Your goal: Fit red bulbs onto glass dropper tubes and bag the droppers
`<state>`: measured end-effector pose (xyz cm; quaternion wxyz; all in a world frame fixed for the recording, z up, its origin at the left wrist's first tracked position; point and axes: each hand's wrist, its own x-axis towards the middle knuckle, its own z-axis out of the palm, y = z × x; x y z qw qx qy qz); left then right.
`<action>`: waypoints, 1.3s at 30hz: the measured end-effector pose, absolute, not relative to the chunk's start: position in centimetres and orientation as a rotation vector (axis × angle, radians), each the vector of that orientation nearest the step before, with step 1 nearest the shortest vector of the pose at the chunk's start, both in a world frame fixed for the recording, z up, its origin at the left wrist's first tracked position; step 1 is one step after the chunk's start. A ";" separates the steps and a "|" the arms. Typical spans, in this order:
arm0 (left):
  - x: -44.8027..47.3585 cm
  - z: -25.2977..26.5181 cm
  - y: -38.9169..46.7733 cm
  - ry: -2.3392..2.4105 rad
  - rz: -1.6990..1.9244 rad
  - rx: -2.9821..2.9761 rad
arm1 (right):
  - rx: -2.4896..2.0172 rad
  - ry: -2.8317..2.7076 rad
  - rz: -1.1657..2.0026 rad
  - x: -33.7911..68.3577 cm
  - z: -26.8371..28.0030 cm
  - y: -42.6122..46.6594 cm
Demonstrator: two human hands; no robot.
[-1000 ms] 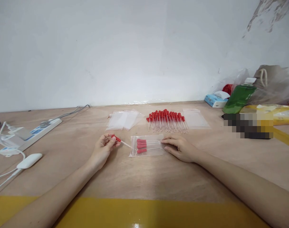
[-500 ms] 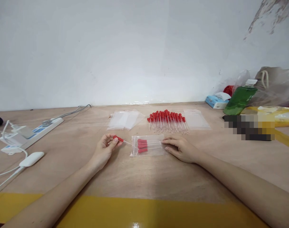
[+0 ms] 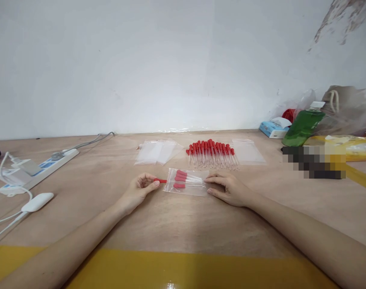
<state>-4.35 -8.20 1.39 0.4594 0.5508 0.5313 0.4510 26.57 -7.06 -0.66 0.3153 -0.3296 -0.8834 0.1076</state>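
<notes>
My left hand [image 3: 141, 188] pinches a dropper [image 3: 162, 181] by its red rubber bulb. Its glass stem points right and has gone into the mouth of a clear zip bag [image 3: 198, 192]. Inside that bag lie several red-bulbed droppers [image 3: 180, 178], bulbs to the left and clear stems to the right. The fingers of my right hand [image 3: 229, 188] close on the bag's right end, thumb below. Behind the bag, a row of loose droppers [image 3: 211, 150] lies with bulbs toward the wall.
Flat clear bags [image 3: 151, 152] lie at the back left of the droppers, and another bag [image 3: 248, 151] at their right. A power strip [image 3: 59, 158] with white cables stands left. On the right are a tissue pack [image 3: 273, 128] and a green bottle [image 3: 305, 126].
My left hand has moved right, bringing the dropper's stem into the bag's mouth. The bag has tilted slightly and the bulbs inside have shifted. My right hand stays nearly still.
</notes>
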 end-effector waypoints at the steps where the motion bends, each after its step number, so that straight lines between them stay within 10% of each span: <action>1: -4.2 1.5 -8.0 1.322 1.068 1.430 | -0.867 -2.328 0.286 26.6 -0.7 -7.0; 39: -0.9 1.7 -7.6 1.234 0.880 1.709 | -0.853 -2.327 0.275 26.5 -0.6 -7.1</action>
